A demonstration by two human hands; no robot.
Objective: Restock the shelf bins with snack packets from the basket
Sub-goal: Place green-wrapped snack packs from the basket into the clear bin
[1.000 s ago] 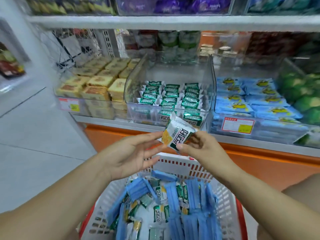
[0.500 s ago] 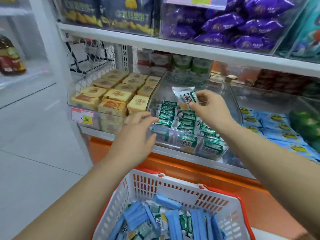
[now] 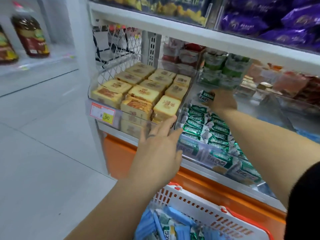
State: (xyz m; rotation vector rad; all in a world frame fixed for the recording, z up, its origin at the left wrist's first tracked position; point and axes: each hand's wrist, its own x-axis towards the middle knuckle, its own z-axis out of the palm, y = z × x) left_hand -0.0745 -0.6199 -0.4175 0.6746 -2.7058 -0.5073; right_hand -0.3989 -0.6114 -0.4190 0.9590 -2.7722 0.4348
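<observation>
Right hand (image 3: 223,103) is reaching deep into the clear bin (image 3: 199,154) and gripping 1 snack packet (image 3: 206,97) at its right end, fingers curled round it. The packet is hanging over the back part of the bin, above the rows already lying there. It is a small crinkly pillow pack, white with a green band and white lettering; the print is too blurred to read.

Left hand (image 3: 159,144) is holding nothing, fingers straight and together, fingertips touching the bin's front-left corner where it is meeting the neighbouring bin.

Stocked packets (image 3: 195,118) of the same green-and-white kind are lying in the bin in about 3 rows, filling its front and middle.

Yellow cake packs (image 3: 138,94) are sitting in the bin just to the left, with a price tag (image 3: 102,113) reading 8.00 on its front.

White basket (image 3: 199,205) with red handles is sitting below the hands, near the orange shelf base (image 3: 119,153), carrying blue packets (image 3: 178,215) mixed with more green-and-white ones.

Upper shelf (image 3: 190,33) is carrying purple packets (image 3: 277,19). 2 brown bottles (image 3: 31,35) are standing on a separate shelf at far left. Pale floor (image 3: 43,153) is showing at left.
</observation>
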